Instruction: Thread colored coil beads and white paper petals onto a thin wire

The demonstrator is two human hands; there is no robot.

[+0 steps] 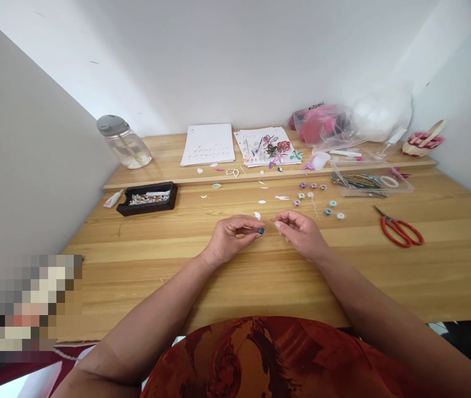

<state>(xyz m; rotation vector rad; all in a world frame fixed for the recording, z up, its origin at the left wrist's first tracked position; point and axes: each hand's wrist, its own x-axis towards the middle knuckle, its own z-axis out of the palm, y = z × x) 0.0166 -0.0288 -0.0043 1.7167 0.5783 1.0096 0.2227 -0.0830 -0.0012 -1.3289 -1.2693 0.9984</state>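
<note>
At the middle of the table [260,276] we see the left hand [231,237] pinching a small blue coil [261,230] between thumb and fingertips, while the right hand [299,232], just beside it at 3 o'clock, has its fingers curled in with thumb and forefinger pressed together; whether it grips anything we cannot tell. More coils [314,198] lie scattered at 1 o'clock, red scissors [399,229] well apart at 3 o'clock, and a black tray [147,198] at 10 o'clock.
</note>
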